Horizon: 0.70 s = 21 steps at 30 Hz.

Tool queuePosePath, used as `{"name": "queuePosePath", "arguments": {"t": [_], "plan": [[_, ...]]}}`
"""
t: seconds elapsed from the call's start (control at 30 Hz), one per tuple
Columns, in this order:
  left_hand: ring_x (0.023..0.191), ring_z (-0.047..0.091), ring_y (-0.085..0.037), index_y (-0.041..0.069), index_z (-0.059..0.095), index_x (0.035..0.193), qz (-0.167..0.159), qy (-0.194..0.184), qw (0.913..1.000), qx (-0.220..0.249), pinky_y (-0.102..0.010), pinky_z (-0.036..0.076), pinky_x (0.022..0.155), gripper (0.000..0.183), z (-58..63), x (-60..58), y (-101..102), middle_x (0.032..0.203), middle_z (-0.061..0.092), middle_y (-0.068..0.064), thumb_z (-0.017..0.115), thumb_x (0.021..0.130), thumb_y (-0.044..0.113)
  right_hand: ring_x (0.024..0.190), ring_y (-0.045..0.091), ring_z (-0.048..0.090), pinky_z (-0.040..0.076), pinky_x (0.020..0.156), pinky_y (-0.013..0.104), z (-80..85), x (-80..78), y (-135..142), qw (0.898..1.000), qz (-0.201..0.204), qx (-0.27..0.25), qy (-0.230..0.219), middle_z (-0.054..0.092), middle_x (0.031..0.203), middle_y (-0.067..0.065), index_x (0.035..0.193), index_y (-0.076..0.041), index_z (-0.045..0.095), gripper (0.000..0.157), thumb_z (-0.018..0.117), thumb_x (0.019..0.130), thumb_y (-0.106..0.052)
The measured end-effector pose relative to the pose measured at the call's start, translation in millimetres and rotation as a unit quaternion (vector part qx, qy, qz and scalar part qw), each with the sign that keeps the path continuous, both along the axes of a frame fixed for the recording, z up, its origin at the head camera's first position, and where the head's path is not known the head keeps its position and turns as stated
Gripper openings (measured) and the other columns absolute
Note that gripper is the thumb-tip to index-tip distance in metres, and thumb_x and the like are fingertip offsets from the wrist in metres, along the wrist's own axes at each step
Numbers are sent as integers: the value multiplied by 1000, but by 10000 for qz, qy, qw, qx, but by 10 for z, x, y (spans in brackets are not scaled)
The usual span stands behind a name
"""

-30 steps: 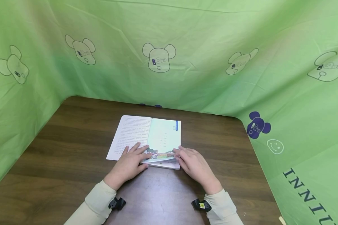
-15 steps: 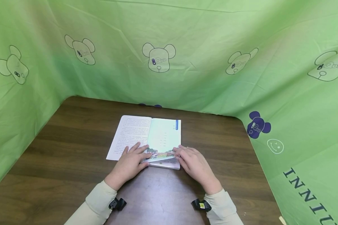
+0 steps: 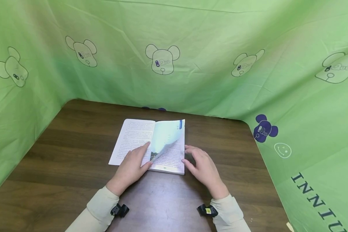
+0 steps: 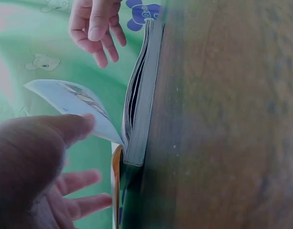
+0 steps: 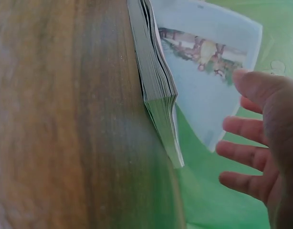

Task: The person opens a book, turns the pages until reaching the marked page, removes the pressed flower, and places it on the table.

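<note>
An open book (image 3: pixel 169 161) lies on the table, printed text on both sides. One pale page (image 3: pixel 163 133) with a coloured picture along its bottom stands lifted and curls toward the left. My left hand (image 3: pixel 130 166) is over the left-hand page near the fold, fingers extended. In the left wrist view its thumb is in front of the raised page (image 4: pixel 84 102); whether it touches is unclear. Beside the book's right edge is my right hand (image 3: pixel 203 167), its fingers loosely bent and spread. The right wrist view shows that hand (image 5: pixel 275 124) apart from the raised page (image 5: pixel 204 81), holding nothing.
The dark wooden table (image 3: pixel 69 174) extends around the book on all sides. A green cloth (image 3: pixel 197 90) with printed bear heads hangs along its back and sides. Dark wrist cameras sit on both wrists. A small pale object (image 3: pixel 290 226) shows at the lower right edge.
The page with the picture has risen from nearly flat and curled leftward, uncovering text beneath. My right hand has let go of its edge and drawn slightly right. My left fingers have shifted slightly.
</note>
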State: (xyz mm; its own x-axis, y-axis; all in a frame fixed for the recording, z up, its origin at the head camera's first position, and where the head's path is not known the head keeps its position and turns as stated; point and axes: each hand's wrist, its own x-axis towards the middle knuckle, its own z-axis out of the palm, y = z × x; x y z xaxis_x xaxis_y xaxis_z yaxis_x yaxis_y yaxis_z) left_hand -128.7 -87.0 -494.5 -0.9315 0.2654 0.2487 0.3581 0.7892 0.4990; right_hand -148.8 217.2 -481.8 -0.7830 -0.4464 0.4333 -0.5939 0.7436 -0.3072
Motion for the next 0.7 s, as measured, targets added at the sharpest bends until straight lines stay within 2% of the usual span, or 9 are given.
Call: {"name": "queuePosePath", "arguments": {"t": [0.07,0.17,0.3,0.47,0.57,0.7], "plan": [[138,52,-36,6,33,159,85,240,9995,204,-55,41,113,84,12,-13,-6,151,52,-18,78,92,29,131,25,60,45,109,49,-3,-3,-5,9997,144,166,-144,66,139,6,119,-10,68,34,77,92,-29],[145,40,-38,5,22,162,247,651,9972,268,-54,35,117,101,21,-26,-18,160,38,-19,85,86,26,138,26,54,41,114,50,-15,-1,-8,9970,474,451,-418,62,144,6,125,-10,68,38,76,93,-30],[153,22,-41,7,11,164,500,1227,9912,80,-64,28,117,122,25,-38,-48,168,17,-21,93,75,25,145,28,47,33,119,56,-51,6,-2,9894,884,786,-848,55,153,6,135,-10,66,49,76,93,-33],[154,12,-46,10,9,164,642,1821,9811,-117,-75,21,113,136,19,-45,-89,168,6,-25,100,64,25,149,29,40,25,120,62,-76,21,-4,9807,1047,1086,-1246,48,158,4,143,-14,61,57,74,93,-38],[154,10,-47,10,11,164,668,1879,9796,-254,-78,16,113,137,19,-43,-101,169,4,-25,101,62,25,150,29,39,25,121,62,-80,28,1,9792,1042,1118,-1332,47,159,4,143,-15,62,56,74,94,-37],[155,9,-47,9,17,163,623,1529,9850,-497,-81,10,112,128,15,-44,-102,170,7,-22,98,66,24,149,29,40,25,120,62,-85,31,10,9795,1035,1073,-1354,48,158,3,142,-15,63,55,74,93,-37]]}}
